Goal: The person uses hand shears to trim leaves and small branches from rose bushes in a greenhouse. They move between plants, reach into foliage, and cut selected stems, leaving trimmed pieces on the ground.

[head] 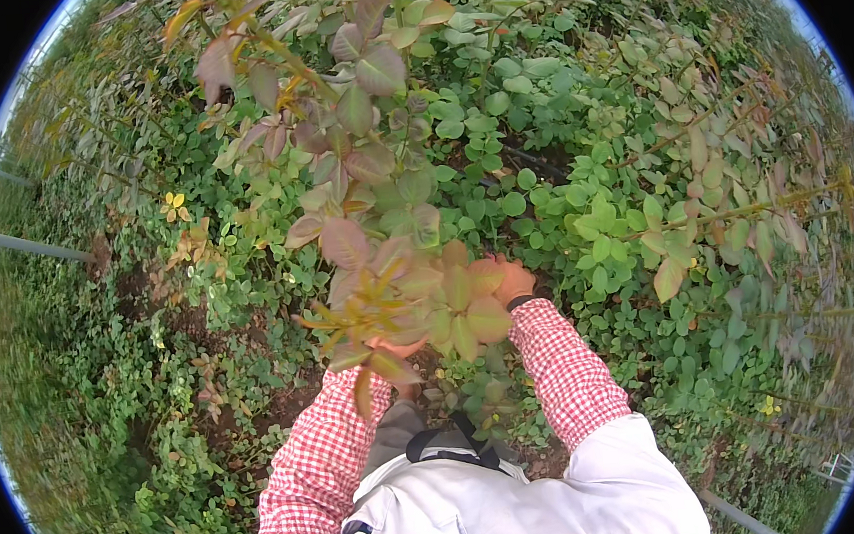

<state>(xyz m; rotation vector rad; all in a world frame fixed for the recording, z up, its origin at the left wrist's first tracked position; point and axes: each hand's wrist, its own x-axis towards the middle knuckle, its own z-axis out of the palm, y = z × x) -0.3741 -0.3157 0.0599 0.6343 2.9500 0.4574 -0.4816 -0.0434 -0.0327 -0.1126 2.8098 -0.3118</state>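
My right hand (514, 280) reaches low among the leafy stems of a rose bush (597, 223), its fingers mostly behind leaves; what it touches is too small to tell. My left hand (401, 346) lies to the left and nearer my body, largely covered by the drooping reddish-green shoot (381, 301) of a rose plant that hangs close to the camera. Whether the left hand holds anything is hidden. Both forearms wear red-and-white checked sleeves, and a dark band circles the right wrist.
Dense rose foliage surrounds me. Long stems lean in from the right, one thorny-looking branch (761, 207) among them. Brown soil (287, 402) shows between the plants. A grey pole (34, 245) stands at the left, and another pole (740, 517) at the lower right.
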